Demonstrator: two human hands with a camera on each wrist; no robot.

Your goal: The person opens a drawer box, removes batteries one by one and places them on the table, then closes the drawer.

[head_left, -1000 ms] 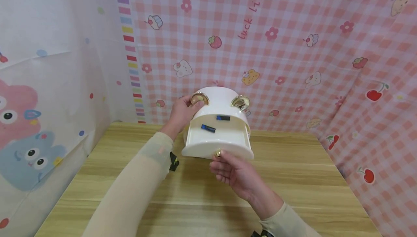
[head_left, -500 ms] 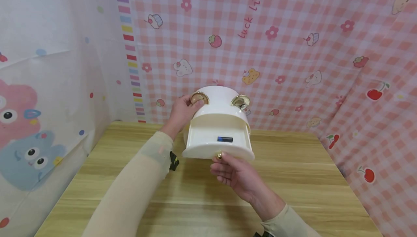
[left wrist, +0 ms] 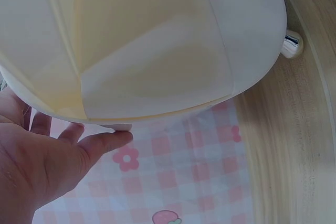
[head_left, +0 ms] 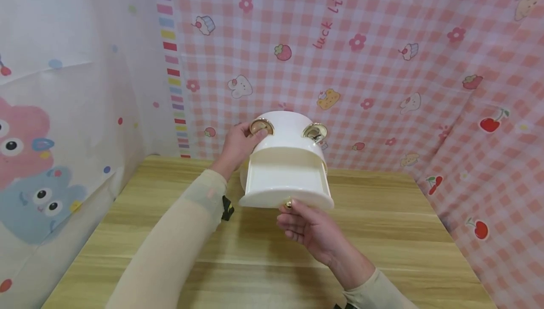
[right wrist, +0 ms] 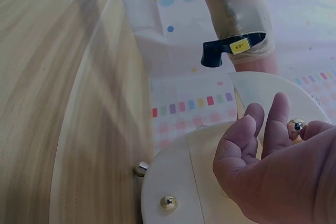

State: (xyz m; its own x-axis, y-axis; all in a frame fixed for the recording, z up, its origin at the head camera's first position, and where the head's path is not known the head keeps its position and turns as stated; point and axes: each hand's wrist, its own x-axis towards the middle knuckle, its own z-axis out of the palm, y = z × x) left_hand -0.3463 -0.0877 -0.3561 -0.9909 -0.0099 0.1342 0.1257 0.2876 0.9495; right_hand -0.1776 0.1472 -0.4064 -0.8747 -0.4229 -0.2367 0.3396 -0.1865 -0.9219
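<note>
A white desktop drawer box (head_left: 289, 127) with two gold ear-shaped pieces stands on the table. Its upper drawer (head_left: 272, 197) is pulled out, and no batteries show on the visible part of its floor. The left hand (head_left: 240, 144) pinches the left gold ear (head_left: 257, 126) between thumb and fingers. At the front, thumb and forefinger of the right hand (head_left: 316, 236) hold the drawer's gold knob (head_left: 289, 204); the other fingers are loosely bent. In the right wrist view, a second gold knob (right wrist: 168, 202) sits on the lower front. The drawer front hides the strip just behind it.
The wood-grain table (head_left: 382, 233) reaches under both forearms. A pink checked cloth (head_left: 361, 72) hangs close behind the box, and a white cartoon cloth (head_left: 85, 110) hangs at the left. A small metallic foot (right wrist: 140, 169) shows under the box.
Two dark batteries lay in the drawer; one, then the other, slid toward the drawer front and out of sight. Both hands keep their holds, the drawer front and right hand shifting very slightly.
</note>
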